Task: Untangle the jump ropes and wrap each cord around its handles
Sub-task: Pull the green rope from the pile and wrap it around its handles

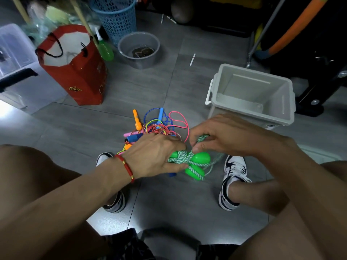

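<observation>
Two bright green handles [199,163] of one jump rope lie side by side above the floor, with green-and-white braided cord [181,158] wound around their middle. My left hand [155,154] grips the wrapped handles from the left. My right hand [219,135] pinches a stretch of the same braided cord just above the handles. A thin loose end of the cord trails to the right below my right hand. Behind my hands a tangled pile of ropes [159,124] lies on the floor, with blue, pink, red and yellow cords and orange, blue and pink handles.
An open white plastic bin [289,109] stands at the right. A red paper bag [82,79], a grey bowl [139,42] and a blue mesh basket [116,17] stand further back. My two sneakers [232,181] rest on the grey tile floor on either side of the ropes.
</observation>
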